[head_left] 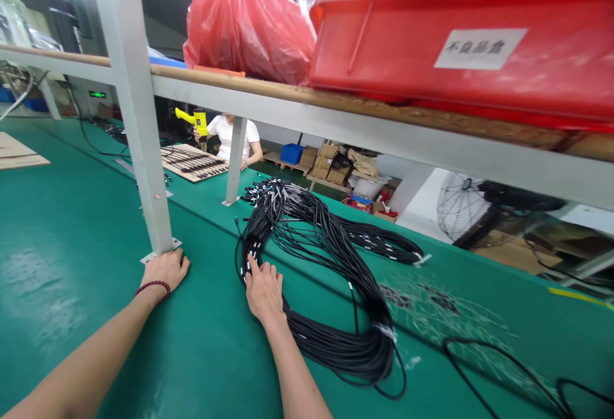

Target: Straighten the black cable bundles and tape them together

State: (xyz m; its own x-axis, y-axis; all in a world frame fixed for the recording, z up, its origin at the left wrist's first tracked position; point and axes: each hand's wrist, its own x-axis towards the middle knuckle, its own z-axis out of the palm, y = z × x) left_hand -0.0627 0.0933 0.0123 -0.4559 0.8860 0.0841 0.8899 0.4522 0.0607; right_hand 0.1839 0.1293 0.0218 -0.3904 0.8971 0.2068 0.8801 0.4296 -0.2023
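Blurred cable ends, perhaps connectors

Cable bundle on bench; right hand on its left side. Left hand farther left, at post foot. On shelf above: bag left, bin right.

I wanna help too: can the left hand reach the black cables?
Probably yes: the left hand rests at the foot of the white post, and nothing seems to stand between it and the black cables.
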